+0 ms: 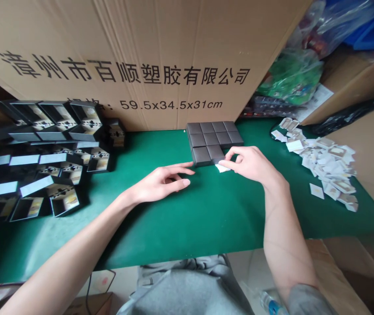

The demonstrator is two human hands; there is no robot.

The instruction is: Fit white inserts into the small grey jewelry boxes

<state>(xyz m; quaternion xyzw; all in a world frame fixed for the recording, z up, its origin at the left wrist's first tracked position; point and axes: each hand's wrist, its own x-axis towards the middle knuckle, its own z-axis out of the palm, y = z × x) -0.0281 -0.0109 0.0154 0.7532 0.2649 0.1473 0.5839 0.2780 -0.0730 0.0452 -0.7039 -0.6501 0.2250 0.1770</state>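
Note:
Several small dark grey boxes (211,138), lids shut, sit side by side in a block on the green tabletop. My left hand (160,181) hovers at the block's near left corner, fingers stretched out and thumb apart, with nothing in it. At the near right end of the front row, my right hand (246,162) is closed in a pinch. A small white card-like piece (222,168) shows under its thumb and fingertips, right against the front box. The fingers hide part of that piece and the box's corner.
Rows of dark boxes with raised lids (64,199) stand at the left. A heap of small white pieces (329,162) lies on the right side of the green table (187,227). A large printed carton (134,48) walls off the back; plastic bags (292,74) sit at the back right.

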